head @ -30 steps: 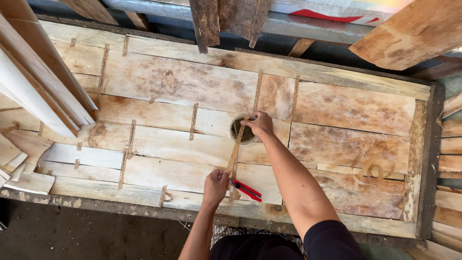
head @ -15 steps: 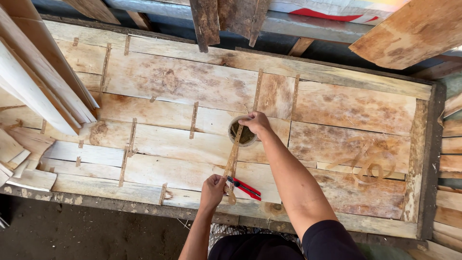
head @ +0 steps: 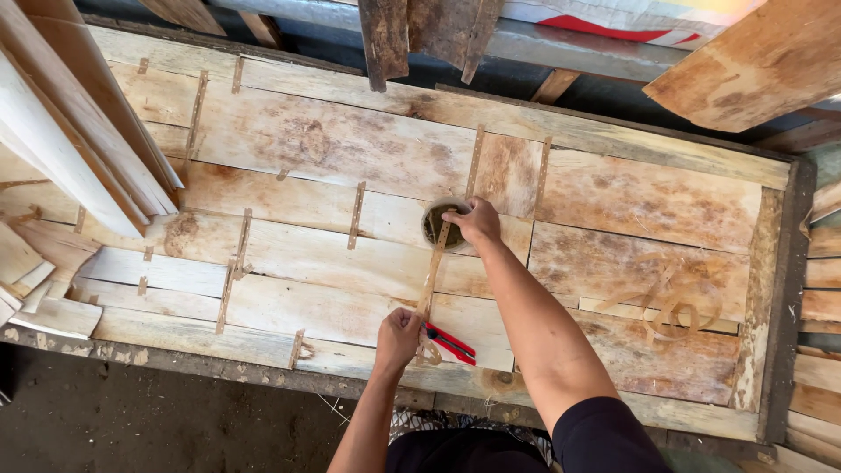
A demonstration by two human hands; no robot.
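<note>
A sheet of pale wood veneer pieces (head: 333, 166), joined with short brown tape strips, covers the table. My right hand (head: 476, 221) is stretched out and grips a roll of brown tape (head: 438, 226) that rests on the veneer. A long strip of tape (head: 431, 276) runs from the roll back toward me along a seam. My left hand (head: 399, 335) is closed on the near end of that strip and presses it onto the wood. A red-handled cutter (head: 452, 343) lies just right of my left hand, touching the veneer.
Loose veneer boards (head: 61, 158) lean over the table's left side, with offcuts (head: 39, 302) below them. More boards (head: 753, 61) overhang the far right. A dark frame edge (head: 788, 289) bounds the right side, and curled tape scraps (head: 666, 307) lie near it.
My left hand has shifted slightly at the near end of the tape strip. My right hand stays on the roll.
</note>
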